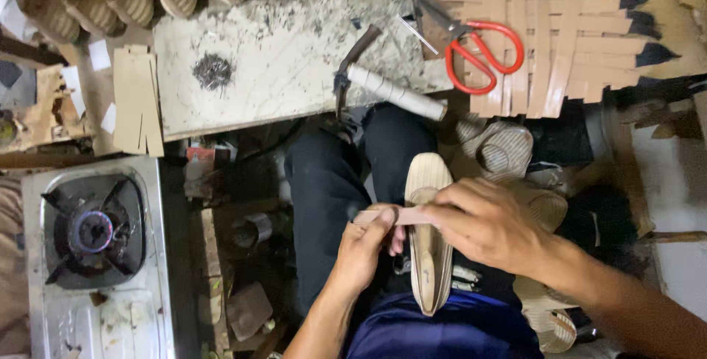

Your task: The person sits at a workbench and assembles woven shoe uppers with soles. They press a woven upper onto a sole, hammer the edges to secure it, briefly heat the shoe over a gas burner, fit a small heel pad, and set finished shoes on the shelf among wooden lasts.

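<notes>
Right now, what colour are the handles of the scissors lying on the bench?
Red. The scissors have red loop handles and dark metal blades, lying on tan strips; clearest in the head view.

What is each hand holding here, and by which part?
Both hands hold a tan strap stretched across a sandal sole on the lap: the left hand pinches its left end, the right hand grips its right end.
</notes>
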Tool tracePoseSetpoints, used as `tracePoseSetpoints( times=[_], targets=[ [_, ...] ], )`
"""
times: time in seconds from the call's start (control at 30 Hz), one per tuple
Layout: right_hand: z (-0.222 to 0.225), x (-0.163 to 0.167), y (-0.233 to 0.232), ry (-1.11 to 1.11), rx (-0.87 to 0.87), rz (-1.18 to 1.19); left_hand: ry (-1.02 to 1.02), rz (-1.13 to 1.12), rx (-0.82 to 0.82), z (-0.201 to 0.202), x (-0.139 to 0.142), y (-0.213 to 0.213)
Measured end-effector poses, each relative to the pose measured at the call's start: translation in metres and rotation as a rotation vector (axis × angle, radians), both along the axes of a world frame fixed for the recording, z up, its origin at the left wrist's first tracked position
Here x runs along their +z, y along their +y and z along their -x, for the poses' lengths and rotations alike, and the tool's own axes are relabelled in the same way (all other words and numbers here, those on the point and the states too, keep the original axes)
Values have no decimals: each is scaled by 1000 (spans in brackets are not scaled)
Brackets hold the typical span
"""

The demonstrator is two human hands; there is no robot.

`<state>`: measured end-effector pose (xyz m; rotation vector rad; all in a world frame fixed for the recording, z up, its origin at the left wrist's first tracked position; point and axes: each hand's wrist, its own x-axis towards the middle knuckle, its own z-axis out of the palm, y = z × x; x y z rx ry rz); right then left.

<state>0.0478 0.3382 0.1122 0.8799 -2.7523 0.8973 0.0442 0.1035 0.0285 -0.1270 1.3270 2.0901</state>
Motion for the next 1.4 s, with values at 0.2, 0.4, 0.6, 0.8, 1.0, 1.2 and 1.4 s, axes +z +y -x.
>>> tracePoseSetpoints(
  times=[0.2,0.4,0.6,0.8,1.0,1.2,1.4],
  targets=[
    [-43,-65,31,-780,-226,577,-72,104,56,-10,-25,-12],
    [-99,-108,54,-1190,-516,721,-207,-108,129,-26,-42,-10],
    [-131,-119,36,-1263,-833,1093,-297,-196,136,-41,-54,-11],
    [-125,-114,27,-1173,-778,802,-276,50,12,-52,-69,-4],
    [-116,-117,16,-1082,-744,599,-241,5,21,-58,-77,-1],
    [-104,-108,7,-978,-693,446,-289,-65,67,-59,-78,-4],
    [-95,-81,-9,-914,-577,431,-329,-245,202,-70,-74,-7]
  ],
)
